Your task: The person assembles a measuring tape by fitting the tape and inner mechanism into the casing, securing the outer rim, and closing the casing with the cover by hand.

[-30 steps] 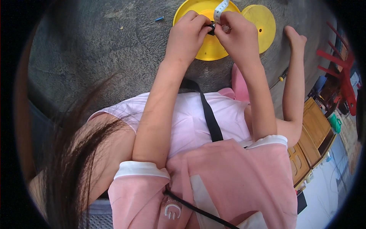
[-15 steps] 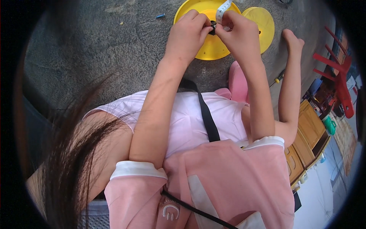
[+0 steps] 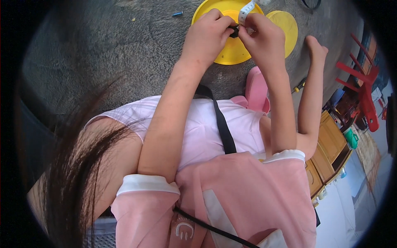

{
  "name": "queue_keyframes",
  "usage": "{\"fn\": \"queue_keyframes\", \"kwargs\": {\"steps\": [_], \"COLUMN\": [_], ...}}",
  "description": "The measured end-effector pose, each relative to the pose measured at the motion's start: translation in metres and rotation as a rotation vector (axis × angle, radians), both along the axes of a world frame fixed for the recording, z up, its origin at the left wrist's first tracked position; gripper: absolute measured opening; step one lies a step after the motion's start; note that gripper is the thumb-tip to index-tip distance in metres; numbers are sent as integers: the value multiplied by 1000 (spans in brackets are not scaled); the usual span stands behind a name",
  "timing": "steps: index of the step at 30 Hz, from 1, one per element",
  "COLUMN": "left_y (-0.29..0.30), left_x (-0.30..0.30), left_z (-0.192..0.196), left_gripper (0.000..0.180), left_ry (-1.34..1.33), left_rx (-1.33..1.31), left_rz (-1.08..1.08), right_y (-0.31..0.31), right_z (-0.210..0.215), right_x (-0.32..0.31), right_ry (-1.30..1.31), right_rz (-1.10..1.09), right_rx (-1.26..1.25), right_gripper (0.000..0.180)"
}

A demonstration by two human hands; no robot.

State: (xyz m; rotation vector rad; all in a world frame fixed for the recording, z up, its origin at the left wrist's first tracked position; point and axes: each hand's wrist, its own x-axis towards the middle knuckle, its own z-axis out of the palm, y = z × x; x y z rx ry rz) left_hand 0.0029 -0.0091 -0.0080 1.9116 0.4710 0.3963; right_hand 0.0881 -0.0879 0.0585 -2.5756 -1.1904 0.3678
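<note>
Over a round yellow plastic dish [image 3: 231, 58], my two hands meet with their fingertips nearly touching. My left hand [image 3: 206, 37] is closed in a pinch on a small black part [image 3: 234, 32], whose kind I cannot make out. Right beside it, my right hand [image 3: 264, 39] pinches a white tape measure strip [image 3: 245, 13] with dark markings, which curls up and away from the fingers. The fingers partly cover both the black part and the strip's lower end.
A flat yellow disc [image 3: 285, 29] lies right of the dish. On the grey floor are a blue screw [image 3: 177, 14], a pink slipper [image 3: 257, 89] and a yellow-and-black screwdriver [image 3: 300, 85]. A red stool [image 3: 366, 89] and a wooden cabinet [image 3: 328, 142] are at the far right.
Both hands keep their pinches and have shifted very slightly against each other. The tape strip has tilted a little to the right. The whole view has moved slightly.
</note>
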Motion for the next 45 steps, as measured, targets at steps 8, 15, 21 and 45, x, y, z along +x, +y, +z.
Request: {"fn": "queue_keyframes", "kwargs": {"steps": [8,15,21,45], "left_y": [-4,-6,-9,-4], "left_x": [0,2,1,0], "left_z": [-3,-2,-4,0], "left_gripper": [11,13,13,15], "left_ry": [12,65,45,96], "left_rx": [37,64,89,-27], "left_rz": [14,-30,20,-20], "right_y": [-8,-10,-7,-7], "right_z": [-1,-5,-6,-9], "right_x": [12,18,12,8], "right_ry": [339,329,135,-107], "right_rz": [-122,-125,74,350], "right_rx": [-32,-31,3,74], "right_gripper": [14,16,14,12]}}
